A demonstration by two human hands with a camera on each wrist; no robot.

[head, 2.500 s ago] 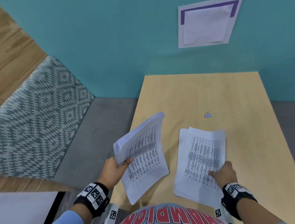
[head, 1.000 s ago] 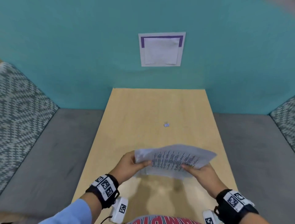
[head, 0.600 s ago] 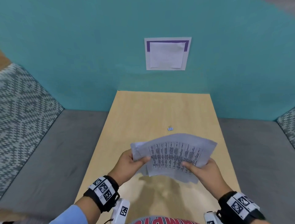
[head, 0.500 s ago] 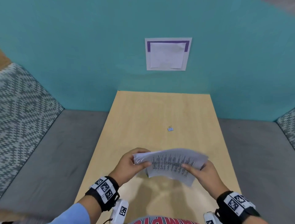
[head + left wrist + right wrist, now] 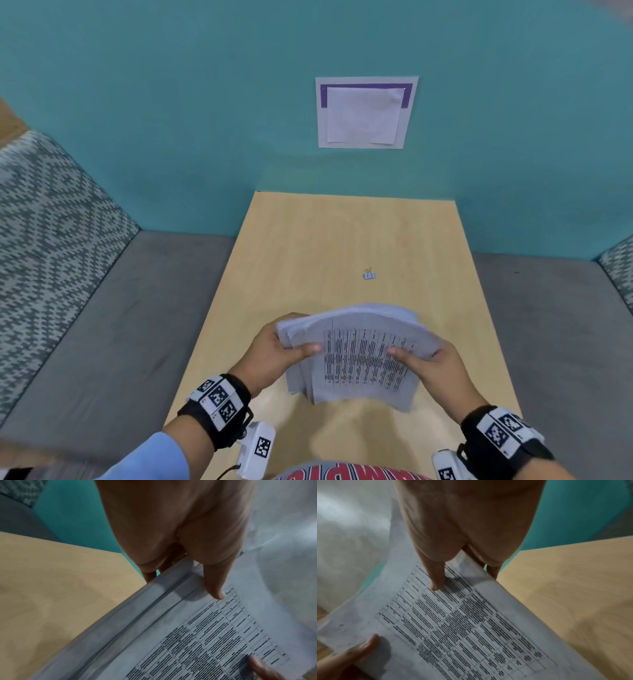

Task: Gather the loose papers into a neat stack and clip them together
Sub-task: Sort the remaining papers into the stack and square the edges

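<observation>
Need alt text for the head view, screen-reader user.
Both hands, left hand and right hand, grip a stack of printed papers above a light wooden table. A small binder clip lies beyond it, apart from the papers, before a teal wall.

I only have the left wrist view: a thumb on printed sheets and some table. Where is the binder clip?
Observer: The binder clip lies on the table, beyond the paper stack, untouched.
Operator: Is the other side of the stack held too?
Observer: Yes. The right hand grips the right edge, thumb on the top sheet, while the left hand grips the left edge.
Operator: Are the sheets squared up?
Observer: Not yet. In the head view the lower-left edges fan out unevenly, and the stack bows upward between the hands.
</observation>
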